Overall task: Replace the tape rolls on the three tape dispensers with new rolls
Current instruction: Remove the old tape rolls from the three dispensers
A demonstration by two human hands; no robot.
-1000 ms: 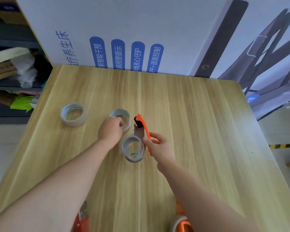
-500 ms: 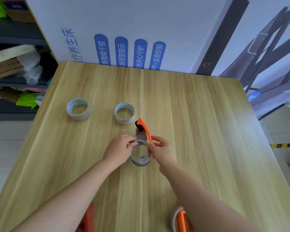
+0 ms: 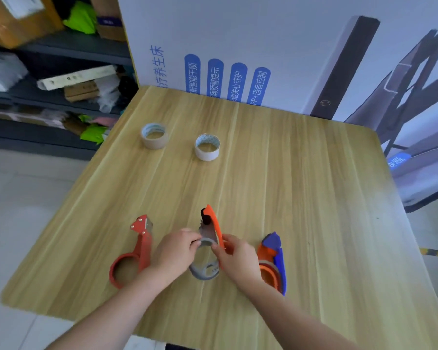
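The left forearm [image 3: 116, 309] and right forearm [image 3: 296, 317] reach in from the near edge and converge. The left hand [image 3: 176, 252] and right hand [image 3: 238, 258] face each other, fingers curled, fingertips pinching the orange tape dispenser [image 3: 215, 222] between them.

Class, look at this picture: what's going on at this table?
A person works on the orange-and-grey dispenser on the table: the left hand pinches its grey ring, the right hand grips its orange side. A red dispenser with an empty ring lies left of it, a blue-and-orange dispenser right. Two tape rolls sit farther back, untouched.
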